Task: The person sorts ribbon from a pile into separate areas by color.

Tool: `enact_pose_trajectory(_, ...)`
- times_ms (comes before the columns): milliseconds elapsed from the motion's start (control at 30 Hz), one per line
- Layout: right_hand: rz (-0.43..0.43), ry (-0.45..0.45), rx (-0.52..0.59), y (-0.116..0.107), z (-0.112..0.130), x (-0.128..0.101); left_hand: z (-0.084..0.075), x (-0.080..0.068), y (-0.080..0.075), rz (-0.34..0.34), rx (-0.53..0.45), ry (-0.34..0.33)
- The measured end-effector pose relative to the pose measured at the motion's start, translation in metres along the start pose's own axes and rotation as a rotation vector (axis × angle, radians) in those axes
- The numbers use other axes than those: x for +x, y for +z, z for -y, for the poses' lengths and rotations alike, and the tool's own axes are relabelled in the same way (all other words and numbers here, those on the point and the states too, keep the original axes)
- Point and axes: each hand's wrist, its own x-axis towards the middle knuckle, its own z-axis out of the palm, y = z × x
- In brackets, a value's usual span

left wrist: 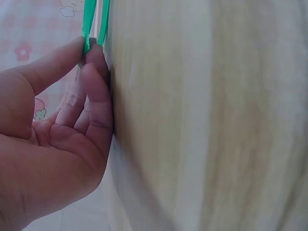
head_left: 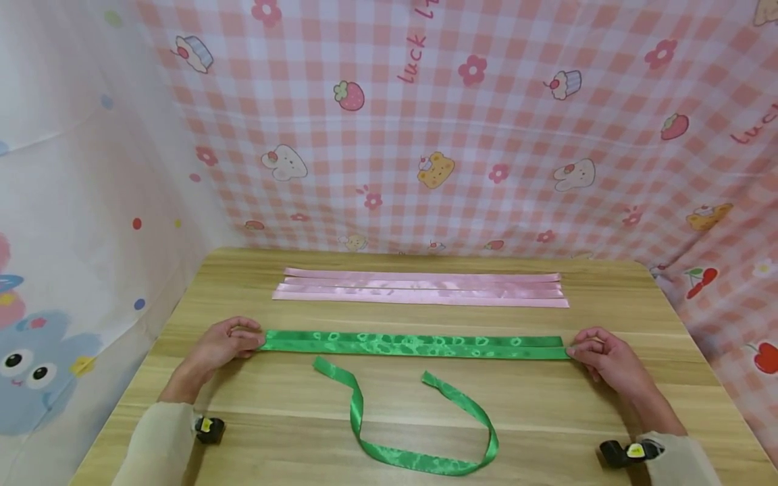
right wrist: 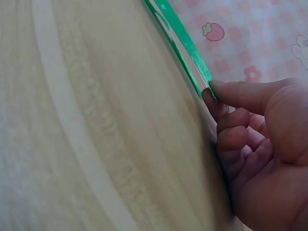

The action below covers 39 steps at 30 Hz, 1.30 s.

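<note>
Each hand is pinching one end of the folded green ribbon lying stretched across the bench, left hand and right hand, and any uneven tug is likely slipping its layers askew.

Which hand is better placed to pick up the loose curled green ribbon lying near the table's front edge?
Left, marginally. Both hands pinch ends of the straight ribbon, but the curled ribbon's nearest free end lies closer to the left.
</note>
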Motion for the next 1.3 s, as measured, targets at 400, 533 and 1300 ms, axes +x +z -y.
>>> enact_pose_trajectory(400,-0.032,-0.022,-0.008,0.003,-0.004,0.001,0.003,0.003,0.0,-0.006,-0.011,-0.058)
enact_pose_trajectory(533,-0.037,-0.017,-0.036,0.003,-0.003,0.0,0.003,0.003,0.0,-0.017,-0.026,-0.053)
enact_pose_trajectory(1300,-0.119,0.005,-0.115,0.008,0.003,-0.004,-0.004,-0.006,0.002,-0.086,0.018,-0.002)
